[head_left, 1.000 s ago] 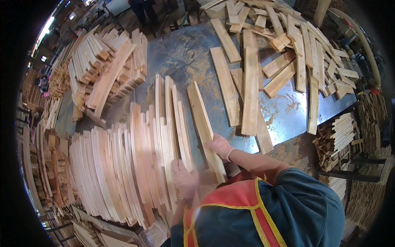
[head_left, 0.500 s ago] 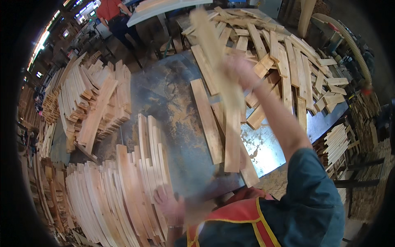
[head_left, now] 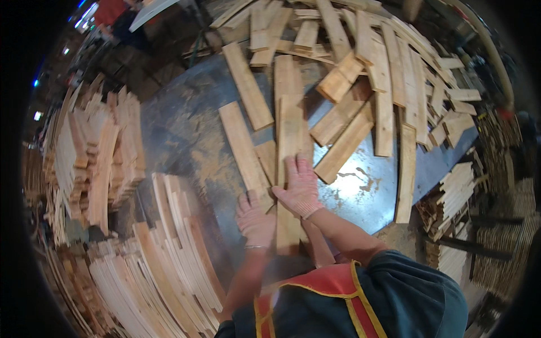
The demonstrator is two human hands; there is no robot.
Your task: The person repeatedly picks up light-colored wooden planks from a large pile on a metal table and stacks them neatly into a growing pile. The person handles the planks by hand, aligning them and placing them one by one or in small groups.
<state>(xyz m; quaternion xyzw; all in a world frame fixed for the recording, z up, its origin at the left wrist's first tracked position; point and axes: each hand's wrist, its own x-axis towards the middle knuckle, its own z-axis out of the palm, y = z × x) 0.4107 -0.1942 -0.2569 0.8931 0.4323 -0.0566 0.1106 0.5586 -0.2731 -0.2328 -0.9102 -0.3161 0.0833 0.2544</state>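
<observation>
My right hand [head_left: 299, 187], in a pale pinkish work glove, lies on a long wooden board [head_left: 289, 127] in front of me. Its fingers are stretched along the wood, with the thumb out toward the left edge. Also gloved, my left hand [head_left: 257, 221] rests with extended fingers at the near end of another board [head_left: 241, 143], which slants to the left. The long board runs toward me between my two forearms and overlaps other pieces. What lies beneath my palms is hidden.
Loose boards [head_left: 389, 73] lie in a jumble across the table [head_left: 191, 112], which carries sawdust. Boards standing in a tight row [head_left: 158, 265] fill the near left, with a stacked pile [head_left: 93, 158] beyond. More stacked wood [head_left: 456, 191] is at right. A person in red [head_left: 112, 14] stands far left.
My right hand has come down and nearer from its raised position, where it held a blurred board. My left hand has shifted right, off the row of boards. The view has also shifted.
</observation>
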